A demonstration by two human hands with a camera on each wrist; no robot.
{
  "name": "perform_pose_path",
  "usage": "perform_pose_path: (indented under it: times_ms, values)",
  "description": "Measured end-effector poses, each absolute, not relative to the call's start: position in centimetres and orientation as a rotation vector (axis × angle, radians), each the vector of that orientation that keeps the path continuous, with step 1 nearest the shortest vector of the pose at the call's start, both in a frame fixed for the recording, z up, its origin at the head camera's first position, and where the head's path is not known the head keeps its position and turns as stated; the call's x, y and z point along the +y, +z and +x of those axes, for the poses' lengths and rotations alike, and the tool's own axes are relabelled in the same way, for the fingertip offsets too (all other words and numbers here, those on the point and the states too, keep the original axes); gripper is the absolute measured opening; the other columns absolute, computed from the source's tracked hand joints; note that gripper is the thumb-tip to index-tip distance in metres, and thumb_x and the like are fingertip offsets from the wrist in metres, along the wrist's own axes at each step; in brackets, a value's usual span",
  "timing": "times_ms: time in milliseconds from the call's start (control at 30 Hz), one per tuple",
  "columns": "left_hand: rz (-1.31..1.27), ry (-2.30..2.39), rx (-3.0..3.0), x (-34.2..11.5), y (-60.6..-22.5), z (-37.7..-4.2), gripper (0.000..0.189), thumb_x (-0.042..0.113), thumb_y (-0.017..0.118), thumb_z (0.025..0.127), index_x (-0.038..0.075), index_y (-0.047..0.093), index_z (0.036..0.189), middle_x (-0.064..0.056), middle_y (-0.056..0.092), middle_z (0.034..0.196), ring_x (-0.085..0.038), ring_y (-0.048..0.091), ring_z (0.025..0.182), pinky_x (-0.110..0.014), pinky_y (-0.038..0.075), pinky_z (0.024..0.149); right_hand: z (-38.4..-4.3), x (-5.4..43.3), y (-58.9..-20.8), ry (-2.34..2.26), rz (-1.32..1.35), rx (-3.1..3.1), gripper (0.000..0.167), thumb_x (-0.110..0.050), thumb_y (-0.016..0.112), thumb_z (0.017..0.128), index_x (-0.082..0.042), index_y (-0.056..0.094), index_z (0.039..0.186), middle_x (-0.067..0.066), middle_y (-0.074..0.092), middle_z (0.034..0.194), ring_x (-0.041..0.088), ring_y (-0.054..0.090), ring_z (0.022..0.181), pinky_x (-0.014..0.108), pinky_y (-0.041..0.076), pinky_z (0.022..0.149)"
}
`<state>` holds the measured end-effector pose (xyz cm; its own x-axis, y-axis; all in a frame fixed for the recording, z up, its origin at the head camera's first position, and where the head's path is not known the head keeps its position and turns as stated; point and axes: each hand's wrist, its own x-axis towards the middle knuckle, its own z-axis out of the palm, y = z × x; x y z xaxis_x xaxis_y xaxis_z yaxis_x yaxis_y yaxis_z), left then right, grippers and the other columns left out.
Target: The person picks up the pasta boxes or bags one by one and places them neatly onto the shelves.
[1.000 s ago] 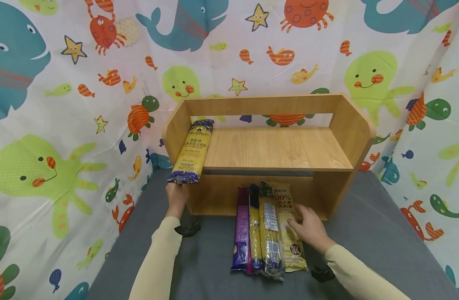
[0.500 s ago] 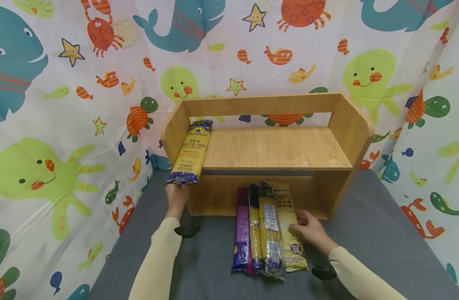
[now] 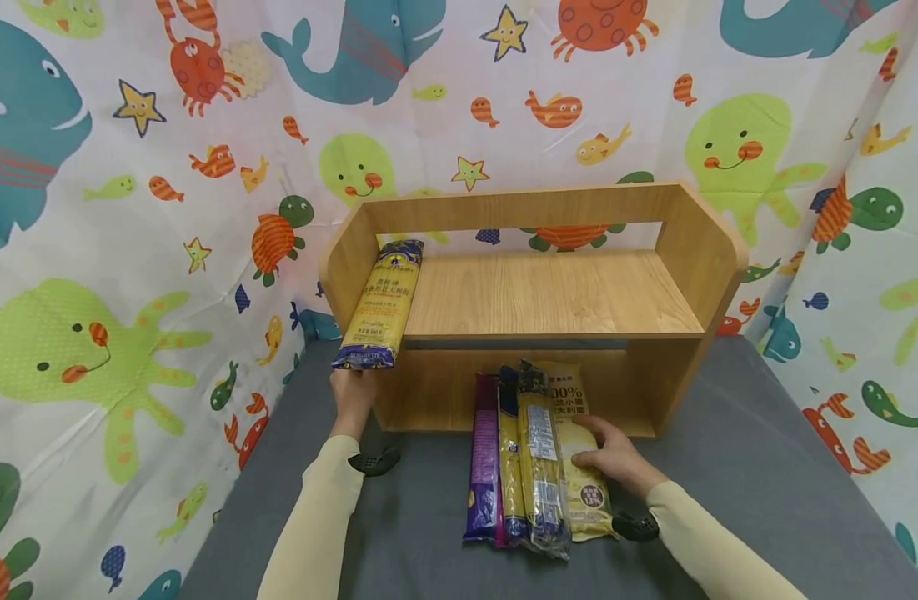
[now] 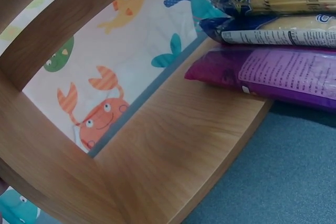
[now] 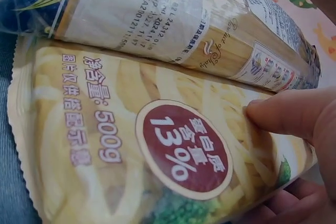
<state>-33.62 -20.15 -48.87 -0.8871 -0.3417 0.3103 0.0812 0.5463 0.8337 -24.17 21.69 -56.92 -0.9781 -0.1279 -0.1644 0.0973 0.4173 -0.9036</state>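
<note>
In the head view my right hand [image 3: 616, 454] is at the right edge of a cream-yellow pasta packet [image 3: 588, 500]. The right wrist view shows the thumb on top of this packet [image 5: 184, 150], with fingers curled at its far edge. Beside it lie a clear-and-gold spaghetti packet [image 3: 541, 467], a narrow yellow packet [image 3: 511, 467] and a purple packet [image 3: 483, 467]. My left hand [image 3: 352, 396] is at the shelf's lower left side, under the overhanging end of a yellow spaghetti packet [image 3: 383, 304]; its fingers are hidden.
A two-tier wooden shelf [image 3: 549, 292] stands on a grey table [image 3: 421, 517]. The yellow spaghetti packet leans along the upper tier's left wall. The other packets' far ends rest in the lower tier [image 4: 173, 135]. Behind hangs a curtain [image 3: 428, 125] with sea animals.
My right hand has come in from beside the cream-yellow packet and now grips its right edge. My left hand stays at the shelf's side. The view has shifted slightly.
</note>
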Motion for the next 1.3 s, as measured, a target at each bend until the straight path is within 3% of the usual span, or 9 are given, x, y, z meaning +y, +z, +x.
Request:
perform_pose_path:
  times_ms: [367, 600, 667, 767, 833, 967, 1100, 1233, 1300]
  values:
    - [0.182, -1.309, -2.330, -20.0, -49.0, -33.9, 0.040, 0.028, 0.049, 0.106, 0.007, 0.058, 0.138, -0.021, 0.069, 0.121, -0.031, 0.056, 0.089, -0.045, 0.044, 0.078, -23.9, 21.7, -57.3, -1.658, -0.048, 2.448, 0.085, 0.000, 0.078, 0.079, 0.002, 0.037, 0.153, 0.034, 0.034, 0.158, 0.041, 0.051, 0.124, 0.032, 0.050, 0.081]
    - [0.198, -1.314, -2.344, -20.1, -49.2, -33.6, 0.040, 0.029, 0.049, 0.106, 0.008, 0.058, 0.139, -0.020, 0.069, 0.124, -0.031, 0.056, 0.092, -0.045, 0.045, 0.081, -23.1, 21.5, -57.6, -1.678, -0.032, 2.370, 0.083, 0.004, 0.075, 0.081, 0.000, 0.036, 0.155, 0.034, 0.026, 0.160, 0.030, 0.055, 0.076, 0.034, 0.047, 0.057]
    - [0.203, -1.311, -2.343, -20.1, -49.3, -33.4, 0.040, 0.029, 0.050, 0.106, 0.007, 0.058, 0.139, -0.020, 0.069, 0.124, -0.031, 0.056, 0.092, -0.045, 0.045, 0.081, -22.7, 21.4, -57.7, -1.705, -0.006, 2.347, 0.084, 0.006, 0.074, 0.081, -0.001, 0.036, 0.155, 0.033, 0.023, 0.163, 0.032, 0.057, 0.084, 0.034, 0.046, 0.057]
    - [0.206, -1.294, -2.346, -20.1, -49.2, -33.1, 0.040, 0.027, 0.050, 0.106, 0.007, 0.058, 0.139, -0.021, 0.069, 0.123, -0.031, 0.056, 0.090, -0.045, 0.044, 0.080, -22.0, 21.2, -57.7, -1.728, 0.012, 2.350, 0.084, 0.008, 0.073, 0.080, -0.001, 0.037, 0.155, 0.031, 0.017, 0.166, 0.047, 0.054, 0.116, 0.034, 0.047, 0.063]
    - [0.208, -1.288, -2.349, -20.1, -49.1, -33.0, 0.039, 0.026, 0.050, 0.106, 0.006, 0.058, 0.139, -0.021, 0.069, 0.123, -0.031, 0.056, 0.091, -0.045, 0.045, 0.080, -21.5, 21.1, -57.7, -1.750, 0.036, 2.359, 0.085, 0.010, 0.073, 0.078, 0.000, 0.038, 0.154, 0.032, 0.023, 0.163, 0.046, 0.051, 0.125, 0.034, 0.049, 0.066]
    - [0.203, -1.284, -2.353, -20.0, -49.0, -32.9, 0.040, 0.027, 0.050, 0.106, 0.006, 0.057, 0.139, -0.021, 0.069, 0.125, -0.031, 0.056, 0.092, -0.046, 0.045, 0.082, -20.8, 21.4, -57.4, -1.800, 0.078, 2.355, 0.086, 0.013, 0.072, 0.076, 0.000, 0.038, 0.154, 0.035, 0.037, 0.155, 0.028, 0.061, 0.095, 0.036, 0.052, 0.064]
    - [0.197, -1.295, -2.353, -19.9, -48.8, -32.9, 0.041, 0.029, 0.049, 0.107, 0.007, 0.056, 0.141, -0.020, 0.068, 0.127, -0.031, 0.055, 0.095, -0.046, 0.045, 0.084, -20.5, 22.4, -57.1, -1.806, 0.071, 2.359, 0.087, 0.013, 0.071, 0.076, -0.001, 0.037, 0.155, 0.033, 0.031, 0.160, 0.036, 0.060, 0.108, 0.034, 0.053, 0.066]
    - [0.190, -1.304, -2.359, -20.0, -48.7, -33.0, 0.042, 0.030, 0.049, 0.107, 0.007, 0.054, 0.142, -0.020, 0.066, 0.130, -0.031, 0.055, 0.098, -0.046, 0.045, 0.086, -20.4, 23.8, -56.4, -1.767, 0.056, 2.393, 0.086, 0.011, 0.071, 0.078, 0.000, 0.036, 0.156, 0.030, 0.017, 0.167, 0.049, 0.030, 0.146, 0.031, 0.050, 0.068]
    - [0.189, -1.300, -2.360, -20.0, -48.6, -33.0, 0.042, 0.029, 0.048, 0.107, 0.006, 0.053, 0.142, -0.021, 0.066, 0.129, -0.032, 0.056, 0.096, -0.046, 0.045, 0.085, -20.4, 24.5, -55.9, -1.761, 0.055, 2.402, 0.084, 0.010, 0.070, 0.080, 0.000, 0.035, 0.156, 0.030, 0.015, 0.167, 0.051, 0.023, 0.149, 0.031, 0.049, 0.067]
